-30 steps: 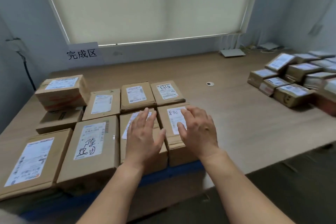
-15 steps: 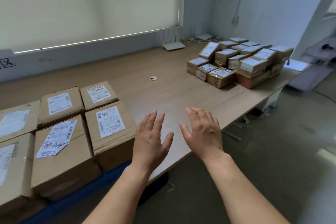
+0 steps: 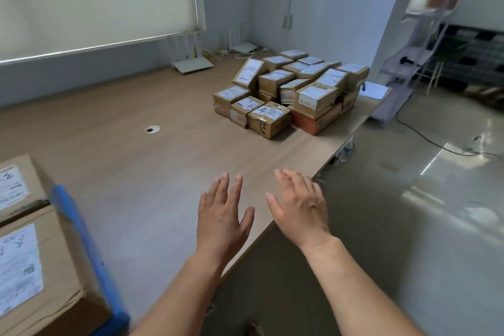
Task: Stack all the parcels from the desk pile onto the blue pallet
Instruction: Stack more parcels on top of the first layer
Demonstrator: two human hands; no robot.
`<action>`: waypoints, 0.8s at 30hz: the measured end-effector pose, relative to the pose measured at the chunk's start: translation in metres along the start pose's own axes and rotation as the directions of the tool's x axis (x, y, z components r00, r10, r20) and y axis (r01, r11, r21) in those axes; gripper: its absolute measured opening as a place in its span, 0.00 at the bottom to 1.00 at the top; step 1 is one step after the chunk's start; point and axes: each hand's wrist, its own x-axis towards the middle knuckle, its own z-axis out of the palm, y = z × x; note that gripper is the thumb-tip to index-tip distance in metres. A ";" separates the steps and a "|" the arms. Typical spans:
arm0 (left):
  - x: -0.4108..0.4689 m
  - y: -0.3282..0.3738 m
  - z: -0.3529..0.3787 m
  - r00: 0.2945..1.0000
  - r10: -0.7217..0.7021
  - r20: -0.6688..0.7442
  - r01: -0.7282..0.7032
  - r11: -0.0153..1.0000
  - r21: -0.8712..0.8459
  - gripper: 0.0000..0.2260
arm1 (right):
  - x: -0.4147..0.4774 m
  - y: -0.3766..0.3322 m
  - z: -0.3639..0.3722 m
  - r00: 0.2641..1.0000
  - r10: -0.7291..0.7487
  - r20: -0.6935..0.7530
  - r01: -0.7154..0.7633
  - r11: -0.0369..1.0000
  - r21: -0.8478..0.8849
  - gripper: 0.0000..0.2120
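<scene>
The left hand (image 3: 222,215) and right hand (image 3: 300,207) hover empty, grip wide, at the worktop (image 3: 163,166) edge. Best step right to the pile (image 3: 313,82), taking its nearest parcel (image 3: 268,120) with 2 hands.

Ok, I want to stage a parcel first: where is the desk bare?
The desk is bare between the blue pallet and the parcel pile, all around the grommet. It is crowded at the far right end, where the pile sits.

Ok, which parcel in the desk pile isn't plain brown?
The orange-red box at the bottom, by the desk edge, under a brown labelled parcel; all others visible are brown cardboard.
</scene>
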 end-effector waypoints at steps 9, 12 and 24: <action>0.144 0.012 0.039 0.994 -0.110 0.026 0.110 0.994 -0.025 0.29 | 0.126 0.060 0.057 0.992 -0.006 0.129 0.008 1.000 -0.017 0.24; 0.178 0.011 0.056 0.989 -0.137 0.048 0.138 0.990 -0.029 0.29 | 0.157 0.074 0.077 0.984 -0.015 0.175 0.017 1.000 -0.012 0.24; 0.249 0.004 0.094 0.956 -0.271 0.115 0.273 0.962 -0.003 0.28 | 0.230 0.148 0.139 0.934 -0.002 0.356 -0.022 0.998 0.064 0.25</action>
